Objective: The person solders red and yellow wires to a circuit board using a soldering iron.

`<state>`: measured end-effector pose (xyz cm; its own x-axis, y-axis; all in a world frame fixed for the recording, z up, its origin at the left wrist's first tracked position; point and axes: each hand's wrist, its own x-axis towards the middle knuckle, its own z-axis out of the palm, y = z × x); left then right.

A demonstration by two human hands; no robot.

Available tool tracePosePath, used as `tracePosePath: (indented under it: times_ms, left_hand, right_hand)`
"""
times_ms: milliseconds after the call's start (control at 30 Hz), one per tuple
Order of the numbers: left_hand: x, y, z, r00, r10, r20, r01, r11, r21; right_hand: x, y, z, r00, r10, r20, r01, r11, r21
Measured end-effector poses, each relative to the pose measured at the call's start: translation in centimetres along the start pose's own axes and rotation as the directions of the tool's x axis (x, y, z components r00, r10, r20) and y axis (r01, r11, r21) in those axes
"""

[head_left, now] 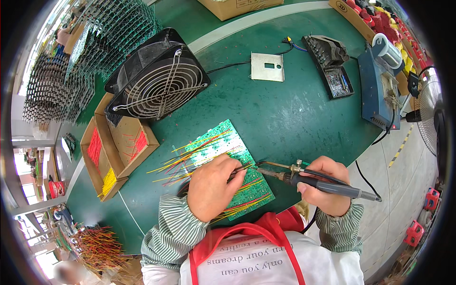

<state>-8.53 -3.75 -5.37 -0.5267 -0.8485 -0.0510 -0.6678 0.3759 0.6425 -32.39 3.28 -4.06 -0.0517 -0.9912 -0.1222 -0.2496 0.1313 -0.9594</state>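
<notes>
A green circuit board panel (223, 135) lies on the table in front of me, with red, yellow and black wires (190, 154) sticking out to its left. Over its middle, my left hand (213, 185) pinches dark wires (242, 167), their ends at the board's right part. My right hand (330, 183) grips a soldering iron (327, 185) with a grey-black handle, a thin metal tube fixed along it. Its tip reaches the board's right edge, close to the left fingertips; whether it touches a wire is too small to tell.
A black fan (161, 85) with a wire guard stands at the back left, beside a cardboard box (126, 173) of red and yellow wires. Farther back lie a metal plate (259, 73) and a black tray (349, 90). A blue soldering station (373, 90) with a solder spool (387, 52) stands right.
</notes>
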Motion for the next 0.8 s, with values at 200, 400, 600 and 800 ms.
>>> tracePosePath:
  times_ms: [200, 400, 600, 800]
  left_hand:
    - [-0.1, 0.1, -0.1, 1.000, -0.001, 0.004, 0.001, 1.000, 0.006]
    - [-1.4, -0.3, -1.9, 1.000, 0.002, -0.025, -0.001, 0.998, 0.057]
    - [-6.5, -0.2, -4.6, 0.977, -0.057, -0.205, 0.099, 0.974, 0.204]
    - [-8.1, -0.6, -2.2, 0.992, -0.123, -0.017, 0.122, 0.991, -0.047]
  right_hand:
    - [-0.5, 0.2, -0.2, 0.999, -0.019, -0.045, 0.022, 0.999, 0.049]
    - [-1.2, -0.2, -0.6, 0.997, -0.068, -0.036, 0.067, 0.997, -0.036]
    - [-2.5, -0.7, 0.4, 0.984, -0.146, 0.101, 0.148, 0.989, -0.009]
    - [-2.8, -0.7, 3.3, 0.967, -0.169, 0.189, 0.156, 0.985, 0.079]
